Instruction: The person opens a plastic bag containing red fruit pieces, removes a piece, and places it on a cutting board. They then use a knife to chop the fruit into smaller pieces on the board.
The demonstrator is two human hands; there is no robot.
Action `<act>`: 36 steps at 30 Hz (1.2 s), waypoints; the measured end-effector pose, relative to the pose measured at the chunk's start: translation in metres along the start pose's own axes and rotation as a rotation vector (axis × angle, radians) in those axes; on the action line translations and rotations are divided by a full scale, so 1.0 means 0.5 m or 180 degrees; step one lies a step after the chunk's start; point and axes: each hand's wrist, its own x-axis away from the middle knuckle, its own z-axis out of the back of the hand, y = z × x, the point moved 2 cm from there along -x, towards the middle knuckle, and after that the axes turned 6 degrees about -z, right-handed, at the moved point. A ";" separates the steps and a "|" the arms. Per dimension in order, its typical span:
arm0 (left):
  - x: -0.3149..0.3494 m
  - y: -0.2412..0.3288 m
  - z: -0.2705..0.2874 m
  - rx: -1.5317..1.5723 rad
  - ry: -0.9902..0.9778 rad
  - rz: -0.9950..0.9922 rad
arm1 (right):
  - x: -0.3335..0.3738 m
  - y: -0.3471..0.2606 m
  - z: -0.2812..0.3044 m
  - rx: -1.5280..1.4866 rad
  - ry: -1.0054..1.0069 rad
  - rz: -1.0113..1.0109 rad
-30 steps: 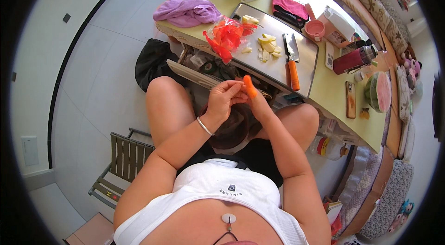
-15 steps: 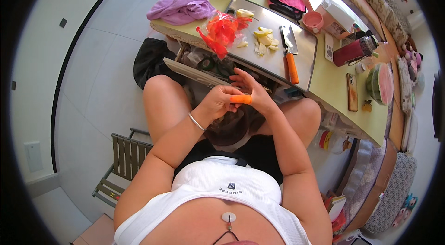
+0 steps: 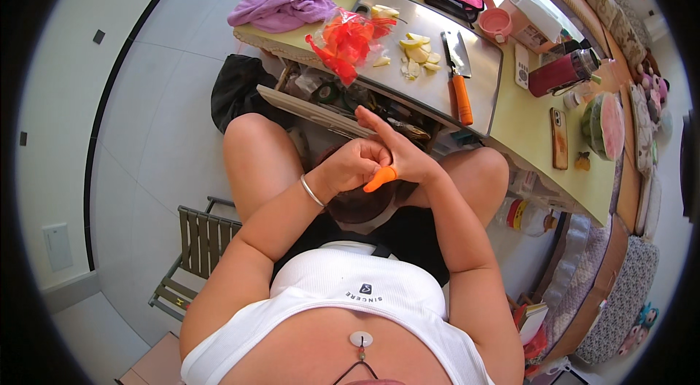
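Above my lap my two hands meet. An orange finger cover (image 3: 380, 179) sits on the thumb of my right hand (image 3: 408, 159), pointing down and left. The other fingers of that hand are stretched out, at least one reaching up and away. My left hand (image 3: 354, 165), with a silver bangle at its wrist, is closed in a pinch against the right palm, beside the thumb's base; what its fingertips hold is hidden. Beneath the hands a dark round container (image 3: 357, 203) shows between my knees, partly covered.
On the table, a metal board (image 3: 467, 104) carries pale fruit slices (image 3: 417, 53) and an orange-handled knife (image 3: 459, 86). Red plastic wrapping (image 3: 343, 46) overhangs its edge near a purple cloth (image 3: 284, 6). A drawer (image 3: 313, 111) stands pulled out. Phone (image 3: 558, 138), flask (image 3: 561, 75) and cut watermelon (image 3: 604, 126) are rightward.
The covered right thumb has tipped from sideways to down and left. My left fingers have moved off the orange cover toward the right palm.
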 end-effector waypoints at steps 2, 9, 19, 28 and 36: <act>-0.002 0.010 -0.014 -0.0262 0.0252 -0.0097 | 0.002 0.002 0.004 0.0038 0.0154 0.0027; -0.008 -0.012 0.007 -0.0070 0.0466 -0.0380 | 0.002 0.007 0.004 -0.0581 0.0265 -0.0036; 0.004 0.015 -0.016 0.0580 0.0133 0.0153 | 0.001 -0.015 -0.010 -0.0727 0.0259 0.0094; 0.008 -0.012 -0.016 -0.0328 0.0890 -0.0209 | 0.013 -0.044 -0.013 0.0907 0.0485 0.0584; -0.018 -0.079 -0.026 0.1083 0.1035 0.0126 | 0.014 -0.061 -0.008 0.0929 0.1334 0.0456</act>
